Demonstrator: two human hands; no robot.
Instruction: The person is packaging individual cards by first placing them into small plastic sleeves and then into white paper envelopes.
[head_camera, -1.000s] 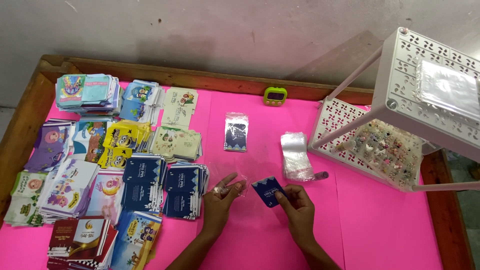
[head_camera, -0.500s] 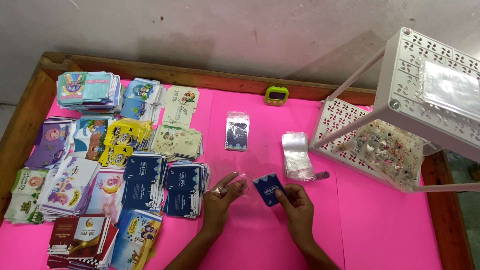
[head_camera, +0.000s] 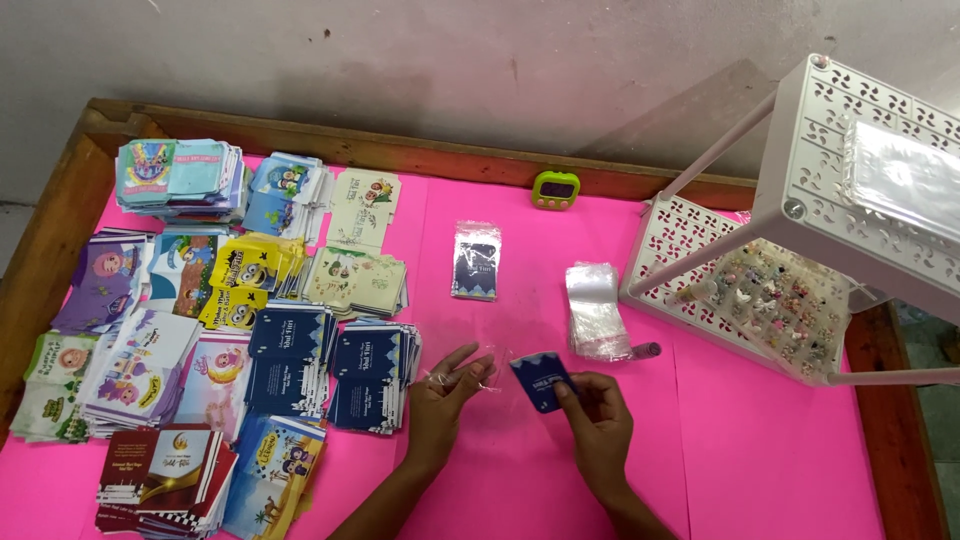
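The right hand (head_camera: 597, 415) pinches a small dark blue card (head_camera: 541, 380) by its lower right edge, fingers closed on it, holding it tilted just above the pink table cover (head_camera: 760, 450). The left hand (head_camera: 445, 395) holds a clear plastic sleeve (head_camera: 478, 368) between thumb and fingers, its open end turned toward the card. Compared with the frames half a second and a second ago, both hands sit in almost the same place; the card's near corner is now slightly closer to the sleeve, the two nearly touching, and the card is not yet inside.

Just left of the left hand lie stacks of dark blue cards (head_camera: 370, 375), with many coloured card piles beyond. Ahead rest a bagged card (head_camera: 474, 260), a pile of clear sleeves (head_camera: 594, 310) and a small green timer (head_camera: 554, 189). A white perforated rack (head_camera: 800, 150) stands at the right.
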